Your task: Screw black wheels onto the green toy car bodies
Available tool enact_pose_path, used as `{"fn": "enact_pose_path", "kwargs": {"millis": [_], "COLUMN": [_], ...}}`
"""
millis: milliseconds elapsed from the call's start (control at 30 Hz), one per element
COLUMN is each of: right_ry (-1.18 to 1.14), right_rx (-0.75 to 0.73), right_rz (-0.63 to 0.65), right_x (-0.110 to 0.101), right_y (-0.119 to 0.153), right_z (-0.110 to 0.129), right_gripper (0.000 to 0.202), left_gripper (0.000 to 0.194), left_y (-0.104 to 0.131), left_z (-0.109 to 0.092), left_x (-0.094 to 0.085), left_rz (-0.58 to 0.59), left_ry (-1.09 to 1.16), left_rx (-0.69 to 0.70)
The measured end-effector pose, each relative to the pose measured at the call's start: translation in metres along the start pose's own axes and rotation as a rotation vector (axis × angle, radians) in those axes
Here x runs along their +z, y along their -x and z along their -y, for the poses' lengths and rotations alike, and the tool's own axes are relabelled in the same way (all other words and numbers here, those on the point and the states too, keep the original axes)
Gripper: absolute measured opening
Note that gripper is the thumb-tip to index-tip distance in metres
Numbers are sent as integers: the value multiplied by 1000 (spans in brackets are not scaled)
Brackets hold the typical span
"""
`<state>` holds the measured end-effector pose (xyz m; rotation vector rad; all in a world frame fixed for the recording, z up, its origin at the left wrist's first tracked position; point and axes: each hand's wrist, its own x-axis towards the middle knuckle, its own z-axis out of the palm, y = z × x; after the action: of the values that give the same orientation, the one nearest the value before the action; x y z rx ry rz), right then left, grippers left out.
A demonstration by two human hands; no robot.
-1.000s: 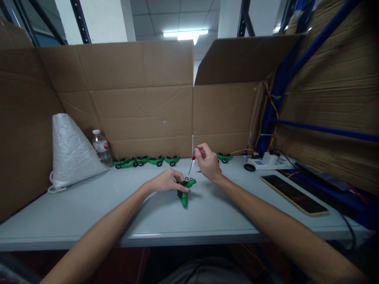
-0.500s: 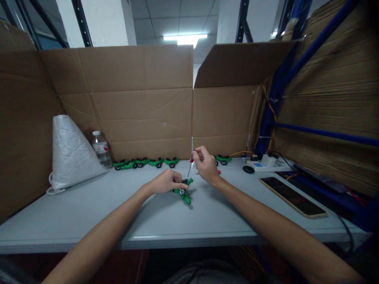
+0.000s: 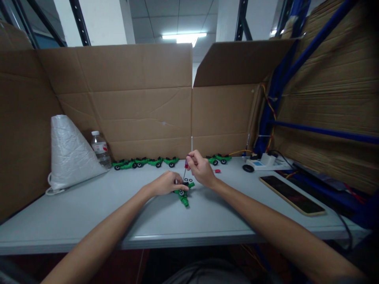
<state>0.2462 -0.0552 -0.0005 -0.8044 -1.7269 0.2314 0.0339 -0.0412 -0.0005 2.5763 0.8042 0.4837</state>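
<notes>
My left hand (image 3: 169, 183) is closed on a green toy car (image 3: 182, 196) with black parts, keeping it on the table in front of me. In my right hand (image 3: 199, 169) a small screwdriver (image 3: 186, 164) with a red handle is pinched upright, its thin shaft pointing down. The tip meets the toy near my left fingertips; whether it sits in a screw is too small to tell. Just behind the toy lie two small black rings (image 3: 188, 180). A small red piece (image 3: 217, 171) rests on the table to the right of my right hand.
Several green toy cars (image 3: 154, 162) line the back of the white table (image 3: 118, 213). At the left stand a white wrapped bag (image 3: 72, 156) and a water bottle (image 3: 100, 149). A phone (image 3: 291, 195) and a power strip (image 3: 269, 162) lie at the right. Cardboard walls (image 3: 142, 114) enclose the back.
My right hand has moved slightly left and the screwdriver has come down onto the toy car. The toy's lower end has swung a little left. The two black rings now show.
</notes>
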Motion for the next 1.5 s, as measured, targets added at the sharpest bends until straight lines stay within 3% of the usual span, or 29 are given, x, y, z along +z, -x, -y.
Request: {"fn": "enact_pose_path", "kwargs": {"millis": [100,267,933,1500], "right_ry": [-2,30,124,208], "right_rx": [-18,-21,-78,-134], "right_rz": [29,-47,-4,-29], "right_x": [0,-3,-5,-7], "right_y": [1,-1,-1,-2], "right_z": [2,5,5,0], "right_gripper": [24,24,22,22], "left_gripper": [52,48,45,40], "left_y": [-1,-2,-3,-2], "left_z": [1,0,2,0], "left_x": [1,2,1,-5], "left_rz": [-37,-75,-25,-79], "left_ry": [4,55,113,89], "left_rx": [-23,-28,-23,-39]}}
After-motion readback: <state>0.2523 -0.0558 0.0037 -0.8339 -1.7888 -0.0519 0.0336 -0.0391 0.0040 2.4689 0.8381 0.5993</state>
